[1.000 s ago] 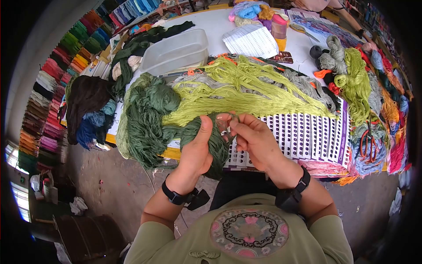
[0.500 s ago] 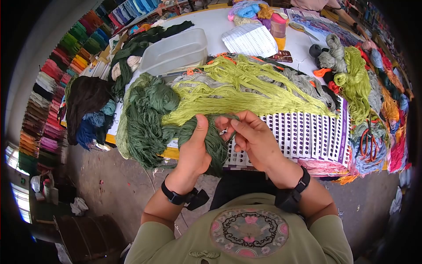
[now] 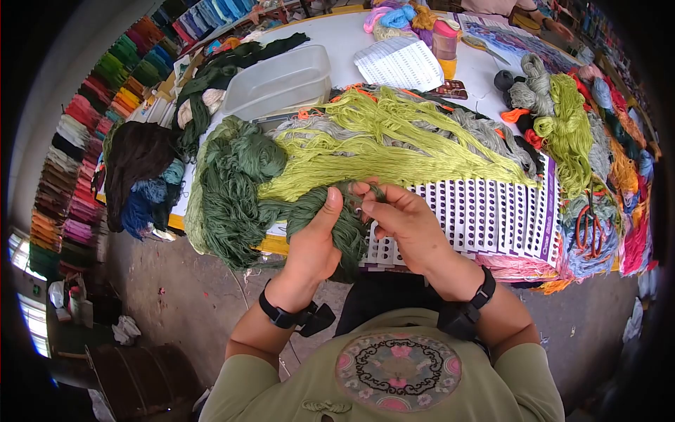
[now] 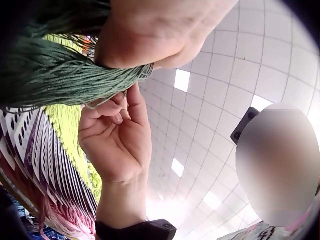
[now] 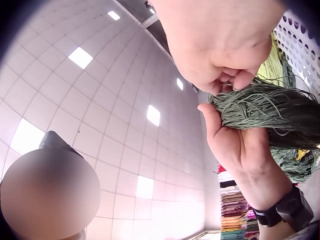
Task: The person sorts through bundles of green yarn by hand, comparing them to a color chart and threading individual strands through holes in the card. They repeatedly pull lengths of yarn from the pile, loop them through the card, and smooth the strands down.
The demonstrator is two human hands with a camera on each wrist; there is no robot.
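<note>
A skein of dark green embroidery thread is gripped in my left hand, thumb up along its near side. My right hand pinches a few strands at the skein's upper right end, its fingertips close to the left fingers. In the left wrist view the threads run out from under the left palm, and the right hand meets their looped end. The right wrist view has the skein lying across the left hand. A larger dark green bundle hangs over the table edge at left.
Yellow-green thread spreads over white punched cards. Behind stand a clear plastic tub, a printed sheet and a pink-lidded jar. Red-handled scissors lie on threads at right. Another person's arm reaches in at far right.
My right fingers have shifted slightly at the strands, and the left thumb has moved a little right. The other person's hand at the far right has moved.
</note>
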